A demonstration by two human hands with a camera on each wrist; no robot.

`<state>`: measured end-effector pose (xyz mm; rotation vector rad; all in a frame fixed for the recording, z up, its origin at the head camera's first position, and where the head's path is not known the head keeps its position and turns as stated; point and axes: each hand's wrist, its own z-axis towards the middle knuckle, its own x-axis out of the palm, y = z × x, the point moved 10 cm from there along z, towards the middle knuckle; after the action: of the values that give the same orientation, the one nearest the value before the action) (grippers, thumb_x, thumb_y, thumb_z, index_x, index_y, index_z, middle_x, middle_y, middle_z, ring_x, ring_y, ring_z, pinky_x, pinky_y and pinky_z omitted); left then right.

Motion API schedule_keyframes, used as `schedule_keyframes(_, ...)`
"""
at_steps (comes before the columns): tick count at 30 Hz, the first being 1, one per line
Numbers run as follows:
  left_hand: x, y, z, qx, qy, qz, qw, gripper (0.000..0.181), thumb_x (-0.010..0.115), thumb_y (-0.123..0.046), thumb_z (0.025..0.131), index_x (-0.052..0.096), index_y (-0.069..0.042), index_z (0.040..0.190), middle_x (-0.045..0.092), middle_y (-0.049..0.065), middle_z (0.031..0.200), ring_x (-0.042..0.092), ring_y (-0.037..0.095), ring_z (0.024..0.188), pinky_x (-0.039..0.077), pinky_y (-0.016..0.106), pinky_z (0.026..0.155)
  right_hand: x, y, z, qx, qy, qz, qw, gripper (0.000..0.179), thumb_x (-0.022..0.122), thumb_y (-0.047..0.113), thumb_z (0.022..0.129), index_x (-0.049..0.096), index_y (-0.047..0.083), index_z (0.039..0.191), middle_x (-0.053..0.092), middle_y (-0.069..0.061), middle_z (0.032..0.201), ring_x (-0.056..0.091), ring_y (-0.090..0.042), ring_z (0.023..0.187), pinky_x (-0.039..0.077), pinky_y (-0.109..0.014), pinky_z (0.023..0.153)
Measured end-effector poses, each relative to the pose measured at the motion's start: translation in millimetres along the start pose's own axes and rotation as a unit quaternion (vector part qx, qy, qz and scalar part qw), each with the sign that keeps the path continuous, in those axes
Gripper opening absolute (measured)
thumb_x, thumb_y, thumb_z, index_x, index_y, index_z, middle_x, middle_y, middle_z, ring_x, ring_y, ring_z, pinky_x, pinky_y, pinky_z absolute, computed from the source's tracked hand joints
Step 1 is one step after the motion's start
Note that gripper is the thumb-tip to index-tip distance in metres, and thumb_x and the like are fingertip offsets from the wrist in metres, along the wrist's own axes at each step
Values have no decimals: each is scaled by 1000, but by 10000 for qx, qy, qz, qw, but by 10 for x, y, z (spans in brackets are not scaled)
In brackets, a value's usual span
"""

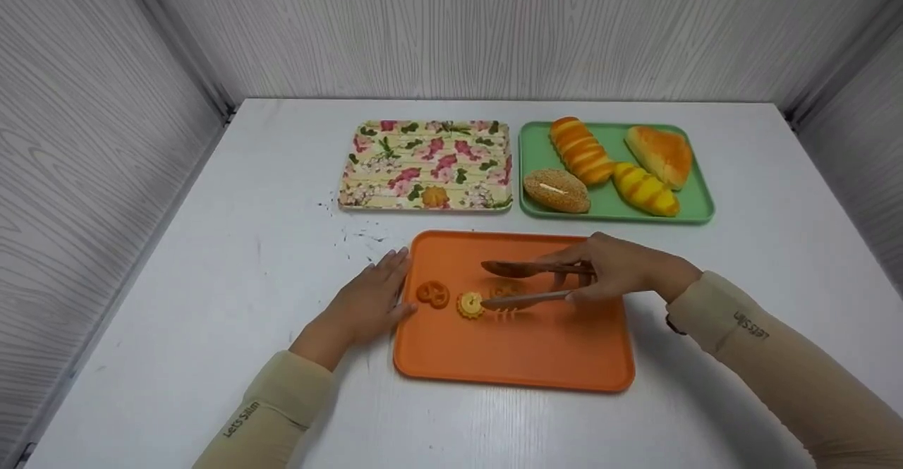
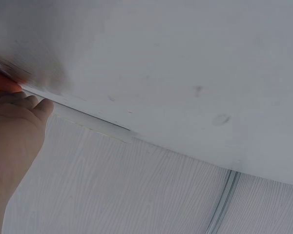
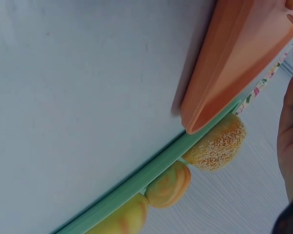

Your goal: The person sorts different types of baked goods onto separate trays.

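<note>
My right hand holds a pair of brown wooden tongs over the orange tray, their two arms spread apart. The lower tip is by a round, scallop-edged cookie with a pale yellow centre; contact cannot be told. To its left lies a brown pretzel-shaped cookie. Another cookie is partly hidden behind the lower tong arm. My left hand rests at the tray's left edge with fingers extended, holding nothing.
Behind, a floral tray bears one small cookie. The green tray beside it carries a sesame bun, a striped loaf, a yellow striped roll and a triangular bread. Grey wood-grain panels surround the white table.
</note>
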<state>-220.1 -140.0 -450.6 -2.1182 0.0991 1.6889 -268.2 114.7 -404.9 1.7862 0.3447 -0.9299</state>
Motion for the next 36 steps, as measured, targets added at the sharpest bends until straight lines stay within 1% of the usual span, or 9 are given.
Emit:
schedule_keyframes(5,0,15,11,-9,-48,-50,10000,79,47,-50,96,14,-5,153,14,8,158,8,23,144,13,42,114,-7,21,-12,-66,46,-84,9999,59,69,25,87,48,27,142,66,13,100,55,-11,67,48,-29,58)
schedule_keyframes(9,5,24,15,-11,-59,-78,10000,79,46,-50,96,15,-5,153,14,8,158,8,22,144,13,42,114,-17,69,-6,-171,90,-132,9997,56,68,23,88,50,23,141,67,12,99,53,-11,64,47,-28,57)
schedule_keyframes(14,-4,16,9,12,-74,-128,9999,78,46,-50,97,15,-4,152,14,8,158,8,23,144,13,42,114,-26,104,13,-185,147,-242,9994,53,66,20,88,52,25,139,66,13,96,49,-9,60,44,-27,53)
schedule_keyframes(19,-18,2,2,33,-76,-133,9999,78,46,-49,97,15,-4,152,14,8,158,8,23,144,13,42,114,-38,146,13,-365,132,-308,9988,52,64,16,87,54,22,138,66,12,94,45,-9,57,42,-26,52)
schedule_keyframes(22,-20,-3,3,42,-68,-115,9999,77,46,-48,97,15,-4,152,14,9,158,9,24,144,13,43,114,-35,144,13,-409,122,-357,9985,51,64,17,88,54,22,138,66,13,94,44,-8,57,41,-25,52)
schedule_keyframes(27,-14,-1,4,-14,-16,-142,9999,77,46,-48,97,14,-5,153,14,8,158,8,23,144,13,42,114,-23,119,15,-322,136,-340,9988,51,63,14,88,54,23,138,65,13,91,42,-8,54,39,-25,50)
schedule_keyframes(31,-12,5,4,-21,-33,-144,9999,78,47,-49,97,15,-5,153,14,8,158,9,23,144,13,42,114,-23,129,12,-348,103,-283,9989,50,61,12,89,54,22,138,64,12,89,42,-9,53,39,-24,49)
schedule_keyframes(34,-4,7,8,27,-74,-95,9999,78,47,-48,97,15,-4,152,15,9,157,9,23,144,14,42,114,-32,139,13,-414,38,-276,9988,48,61,15,91,55,21,137,58,9,73,41,-10,51,36,-23,47)
schedule_keyframes(36,2,4,10,56,-95,-66,9999,78,47,-48,97,16,-4,152,16,9,157,10,23,144,14,43,114,-43,139,16,-417,-5,-268,9988,47,62,17,91,55,21,137,56,9,72,40,-10,49,34,-23,46)
